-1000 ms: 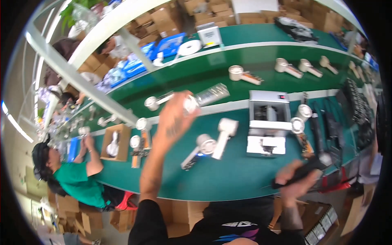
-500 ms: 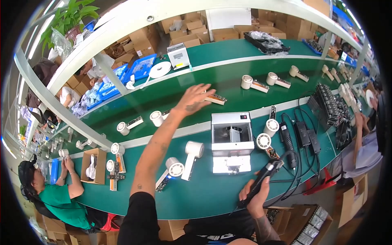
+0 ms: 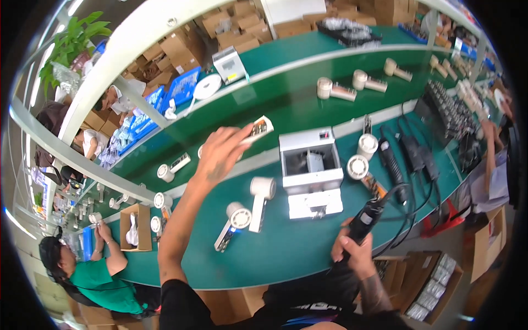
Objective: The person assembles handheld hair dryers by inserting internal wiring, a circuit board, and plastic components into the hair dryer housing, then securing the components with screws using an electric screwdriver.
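Note:
My left hand [image 3: 221, 154] is closed on a white handheld fan [image 3: 263, 127], raised over the green conveyor belt. The fan's handle points up and right with circuit parts showing, and my fingers hide its head. In my right hand [image 3: 355, 254], near the table's front edge, is a black corded electric screwdriver [image 3: 366, 220]. Between my hands, two more handheld fans lie on the green table: a white fan [image 3: 262, 190] and another fan [image 3: 238, 215] with its handle opened. Right of them stands a white box-shaped machine [image 3: 311, 179] with a dark opening on top.
A second black screwdriver [image 3: 391, 165] and black power adapters [image 3: 415, 154] lie among cables at right. Fans rest on the belt, such as one at far right [image 3: 360, 81]. A cardboard box [image 3: 144, 228] stands left, near a co-worker in green [image 3: 102, 280].
My left hand has taken hold of a fan on the belt and drawn it left and nearer, lifting it. My right hand keeps the screwdriver, slightly lower and to the right. The view has tilted.

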Motion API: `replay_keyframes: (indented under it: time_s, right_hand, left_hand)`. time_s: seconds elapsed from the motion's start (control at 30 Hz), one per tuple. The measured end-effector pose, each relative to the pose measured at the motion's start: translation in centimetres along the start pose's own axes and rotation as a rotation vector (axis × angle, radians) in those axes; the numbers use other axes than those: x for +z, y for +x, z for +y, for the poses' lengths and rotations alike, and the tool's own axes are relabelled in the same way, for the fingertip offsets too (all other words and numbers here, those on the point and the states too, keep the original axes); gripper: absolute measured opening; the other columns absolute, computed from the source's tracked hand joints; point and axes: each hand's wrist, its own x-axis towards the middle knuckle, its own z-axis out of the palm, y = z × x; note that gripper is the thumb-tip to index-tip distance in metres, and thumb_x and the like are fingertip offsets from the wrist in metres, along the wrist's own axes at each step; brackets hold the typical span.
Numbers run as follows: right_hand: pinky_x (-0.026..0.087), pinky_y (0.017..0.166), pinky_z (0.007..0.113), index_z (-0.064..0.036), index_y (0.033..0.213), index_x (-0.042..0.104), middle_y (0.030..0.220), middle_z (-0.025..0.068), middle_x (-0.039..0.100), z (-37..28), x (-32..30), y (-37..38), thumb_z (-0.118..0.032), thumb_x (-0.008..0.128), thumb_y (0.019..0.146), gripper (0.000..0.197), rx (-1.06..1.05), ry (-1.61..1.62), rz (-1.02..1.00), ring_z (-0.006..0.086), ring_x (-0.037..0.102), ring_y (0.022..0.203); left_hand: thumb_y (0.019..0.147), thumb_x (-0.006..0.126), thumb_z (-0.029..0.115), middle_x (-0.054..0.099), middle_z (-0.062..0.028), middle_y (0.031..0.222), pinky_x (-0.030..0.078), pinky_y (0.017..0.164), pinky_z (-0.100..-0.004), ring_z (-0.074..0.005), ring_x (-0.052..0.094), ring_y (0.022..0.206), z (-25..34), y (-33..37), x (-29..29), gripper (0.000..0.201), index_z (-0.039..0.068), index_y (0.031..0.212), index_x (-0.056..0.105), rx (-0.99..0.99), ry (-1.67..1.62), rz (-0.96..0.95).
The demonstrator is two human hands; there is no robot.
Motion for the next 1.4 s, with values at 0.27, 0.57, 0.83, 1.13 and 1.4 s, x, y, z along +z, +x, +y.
replay_keyframes:
  time_s: [0.27, 0.57, 0.83, 1.13, 1.4]
  right_hand:
    - [0.056, 0.074, 0.039, -0.004, 0.119, 0.06, 0.106, 0.0168, 0.071, -5.7, 6.5, 1.8, -0.015, 0.083, 0.082, 0.045, 0.053, -1.067, -0.471, 0.0337, 0.073, 0.089]
    - [0.057, 0.071, 0.046, -0.0054, 0.121, 0.059, 0.098, 0.0175, 0.071, -1.7, 4.4, -0.4, -0.013, 0.079, 0.075, 0.051, -0.146, -1.366, -0.533, 0.0381, 0.07, 0.084]
    - [0.058, 0.074, 0.046, -0.0053, 0.12, 0.061, 0.091, 0.02, 0.073, -2.3, 4.7, 0.4, -0.013, 0.078, 0.083, 0.041, -0.028, -1.257, -0.34, 0.0409, 0.072, 0.084]
    - [0.058, 0.083, 0.038, -0.0011, 0.121, 0.059, 0.101, 0.0222, 0.074, -2.3, 4.8, -0.2, -0.006, 0.083, 0.076, 0.051, 0.084, -1.156, -0.206, 0.0373, 0.074, 0.097]
    - [0.057, 0.076, 0.043, -0.0033, 0.119, 0.06, 0.097, 0.0221, 0.073, -2.0, 5.1, -1.1, -0.005, 0.078, 0.077, 0.046, -0.006, -1.154, -0.221, 0.0425, 0.072, 0.09]
  left_hand:
    - [0.077, 0.07, 0.018, 0.063, 0.0013, 0.11, 0.049, 0.086, -0.0354, -0.0182, 0.06, 0.105, 16.0, -11.8, -2.8, 0.047, 0.021, 0.123, 0.072, 0.235, -0.061, -0.565]
    - [0.074, 0.077, 0.011, 0.065, -0.0071, 0.124, 0.046, 0.098, -0.0409, -0.0255, 0.059, 0.117, 16.1, -14.9, -0.1, 0.052, 0.005, 0.123, 0.064, -0.114, -0.363, -0.488]
    - [0.08, 0.078, 0.005, 0.066, -0.0116, 0.116, 0.048, 0.097, -0.0427, -0.0345, 0.062, 0.111, 16.8, -14.5, -0.5, 0.031, 0.0, 0.11, 0.068, -0.336, -0.553, -0.42]
    - [0.083, 0.079, 0.008, 0.066, -0.0103, 0.114, 0.049, 0.093, -0.0416, -0.0318, 0.06, 0.112, 16.5, -14.1, -0.6, 0.023, -0.001, 0.102, 0.071, -0.385, -0.671, -0.449]
    - [0.076, 0.078, -0.001, 0.065, -0.011, 0.111, 0.049, 0.092, -0.0426, -0.0344, 0.059, 0.11, 16.7, -14.5, 0.2, 0.038, 0.002, 0.112, 0.066, -0.433, -0.672, -0.434]
